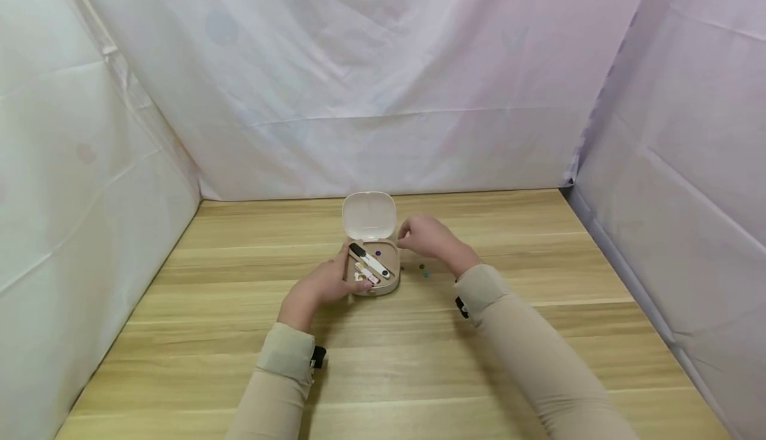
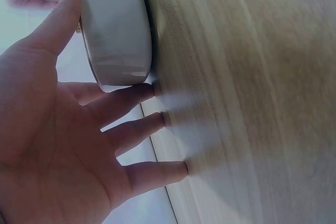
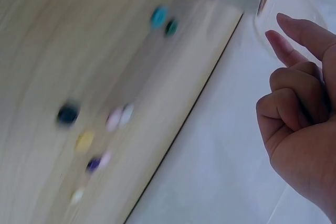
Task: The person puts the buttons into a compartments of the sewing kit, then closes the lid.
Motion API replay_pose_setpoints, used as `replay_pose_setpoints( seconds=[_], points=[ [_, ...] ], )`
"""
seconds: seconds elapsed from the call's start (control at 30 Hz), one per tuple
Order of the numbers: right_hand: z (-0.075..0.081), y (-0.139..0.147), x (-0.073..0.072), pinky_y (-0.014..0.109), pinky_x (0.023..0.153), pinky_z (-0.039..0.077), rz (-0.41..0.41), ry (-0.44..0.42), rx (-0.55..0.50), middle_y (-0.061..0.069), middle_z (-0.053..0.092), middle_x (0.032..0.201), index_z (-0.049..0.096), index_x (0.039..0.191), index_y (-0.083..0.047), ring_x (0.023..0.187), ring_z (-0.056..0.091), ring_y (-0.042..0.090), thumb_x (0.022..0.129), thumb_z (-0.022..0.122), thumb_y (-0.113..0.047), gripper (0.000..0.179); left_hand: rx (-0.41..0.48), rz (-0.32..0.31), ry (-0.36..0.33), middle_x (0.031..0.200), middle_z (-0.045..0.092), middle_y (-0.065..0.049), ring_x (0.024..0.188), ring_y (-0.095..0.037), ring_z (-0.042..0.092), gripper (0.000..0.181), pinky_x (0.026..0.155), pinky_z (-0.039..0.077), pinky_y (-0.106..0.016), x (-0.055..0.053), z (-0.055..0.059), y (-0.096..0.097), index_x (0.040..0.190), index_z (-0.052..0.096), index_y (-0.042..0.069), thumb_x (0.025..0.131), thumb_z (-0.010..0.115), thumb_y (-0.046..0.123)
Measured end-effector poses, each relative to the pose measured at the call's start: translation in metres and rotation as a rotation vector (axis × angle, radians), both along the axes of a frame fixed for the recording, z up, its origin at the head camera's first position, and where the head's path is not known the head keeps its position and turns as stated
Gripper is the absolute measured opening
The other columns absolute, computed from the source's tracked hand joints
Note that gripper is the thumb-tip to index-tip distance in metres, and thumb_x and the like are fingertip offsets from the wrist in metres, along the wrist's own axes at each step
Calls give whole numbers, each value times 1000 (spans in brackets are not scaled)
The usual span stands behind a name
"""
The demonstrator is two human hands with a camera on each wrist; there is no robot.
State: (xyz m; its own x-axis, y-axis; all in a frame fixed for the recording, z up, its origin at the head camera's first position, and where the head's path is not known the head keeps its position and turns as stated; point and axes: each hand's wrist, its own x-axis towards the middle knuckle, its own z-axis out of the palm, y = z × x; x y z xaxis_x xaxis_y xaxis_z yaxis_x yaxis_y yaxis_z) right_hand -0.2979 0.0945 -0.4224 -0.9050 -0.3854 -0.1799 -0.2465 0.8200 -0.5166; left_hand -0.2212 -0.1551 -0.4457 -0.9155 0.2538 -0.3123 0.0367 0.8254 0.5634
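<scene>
A small beige case (image 1: 391,287) stands on the table with its translucent lid (image 1: 369,215) raised at the back. Inside it lie a slim black-and-white tool (image 1: 370,260), a small white and pink piece (image 1: 366,274) and a dark blue button-like piece (image 1: 378,253). My left hand (image 1: 326,282) holds the case at its left side, thumb at the front rim; in the left wrist view several fingertips reach the table. Just beyond the case's right rim hovers my right hand (image 1: 427,236). In the right wrist view its thumb and index tips are apart, nothing visible between them, other fingers curled.
Small button-like pieces lie on the table right of the case, among them a teal one (image 3: 158,17), a green one (image 3: 171,27), a black one (image 3: 67,113) and a yellow one (image 3: 84,140). White cloth (image 1: 371,94) hangs behind the table and along both sides.
</scene>
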Motion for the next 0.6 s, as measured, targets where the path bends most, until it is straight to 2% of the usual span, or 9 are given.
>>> replay_pose_setpoints(
  seconds=[0.13, 0.37, 0.6],
  points=[
    [-2, 30, 1, 39, 81, 59, -9, 18, 22, 9, 79, 114, 80, 110, -9, 87, 67, 18, 101, 72, -26, 21, 1, 1, -3, 161, 43, -36, 149, -49, 47, 121, 125, 40, -61, 0, 0, 1, 172, -5, 14, 94, 76, 58],
    [-10, 81, 4, 33, 69, 55, -41, 0, 76, 11, 78, 111, 80, 108, -7, 69, 63, 15, 102, 70, -23, 20, 16, -5, -5, 167, 37, -33, 154, -48, 41, 121, 128, 35, -61, -1, 3, 2, 172, -5, 12, 94, 76, 56],
    [-17, 117, 6, 33, 69, 56, -67, -6, 93, 10, 79, 96, 80, 103, -3, 73, 66, 16, 98, 72, -18, 18, 8, -3, -16, 167, 36, -34, 155, -48, 40, 120, 129, 35, -60, -1, 4, 3, 172, -4, 10, 95, 75, 57]
  ],
)
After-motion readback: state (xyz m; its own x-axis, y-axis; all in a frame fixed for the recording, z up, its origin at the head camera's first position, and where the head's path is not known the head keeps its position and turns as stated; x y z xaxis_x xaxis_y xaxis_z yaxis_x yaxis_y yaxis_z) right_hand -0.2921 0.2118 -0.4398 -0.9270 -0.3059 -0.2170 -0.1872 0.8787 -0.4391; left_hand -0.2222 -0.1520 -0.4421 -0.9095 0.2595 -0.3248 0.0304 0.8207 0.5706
